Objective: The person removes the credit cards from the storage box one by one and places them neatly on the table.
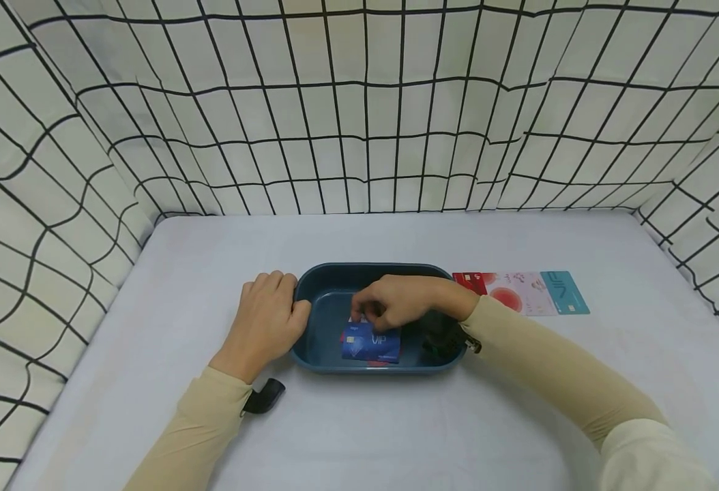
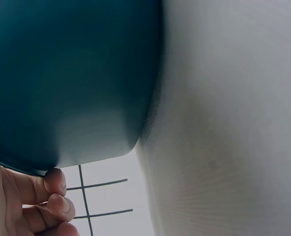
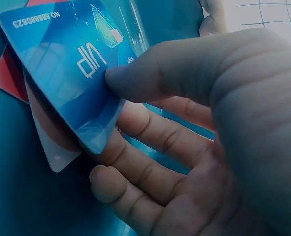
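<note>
A dark blue-green tray (image 1: 378, 369) stands on the white table. My left hand (image 1: 267, 317) grips its left rim; in the left wrist view the fingertips curl at the tray's edge. Inside the tray, my right hand (image 1: 399, 300) pinches a blue VIP card (image 3: 61, 69), thumb on its printed face and fingers beneath. One end of the card is raised towards the hand. Under it lie a red card (image 3: 12, 76) and a white-and-pink card (image 3: 51, 142), both largely hidden.
Right of the tray, a red card (image 1: 471, 281), a pink patterned card (image 1: 519, 290) and a teal VIP card (image 1: 565, 293) lie in a row on the white tabletop (image 1: 359, 429). White walls with a black grid (image 1: 365, 136) surround the table's back and sides.
</note>
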A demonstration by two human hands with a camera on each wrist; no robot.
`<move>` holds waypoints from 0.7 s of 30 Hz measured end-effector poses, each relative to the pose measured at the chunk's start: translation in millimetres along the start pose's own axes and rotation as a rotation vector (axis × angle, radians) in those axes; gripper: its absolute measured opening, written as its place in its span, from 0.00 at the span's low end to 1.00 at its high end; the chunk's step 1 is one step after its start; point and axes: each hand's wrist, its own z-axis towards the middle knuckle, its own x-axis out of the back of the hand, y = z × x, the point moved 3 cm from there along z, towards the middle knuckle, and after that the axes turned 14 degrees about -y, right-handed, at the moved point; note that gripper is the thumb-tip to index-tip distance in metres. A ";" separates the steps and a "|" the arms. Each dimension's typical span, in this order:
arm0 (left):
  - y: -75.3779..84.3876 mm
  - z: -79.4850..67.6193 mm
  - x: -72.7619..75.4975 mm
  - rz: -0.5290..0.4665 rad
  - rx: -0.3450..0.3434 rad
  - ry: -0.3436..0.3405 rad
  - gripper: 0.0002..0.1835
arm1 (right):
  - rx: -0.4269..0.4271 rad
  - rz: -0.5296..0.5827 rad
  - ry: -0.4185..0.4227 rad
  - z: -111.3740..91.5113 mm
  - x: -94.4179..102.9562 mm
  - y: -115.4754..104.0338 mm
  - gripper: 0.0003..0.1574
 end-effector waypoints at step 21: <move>-0.4 -1.0 -0.2 0.000 -0.005 0.013 0.09 | 0.062 0.129 -0.088 0.0 -3.6 -0.7 0.21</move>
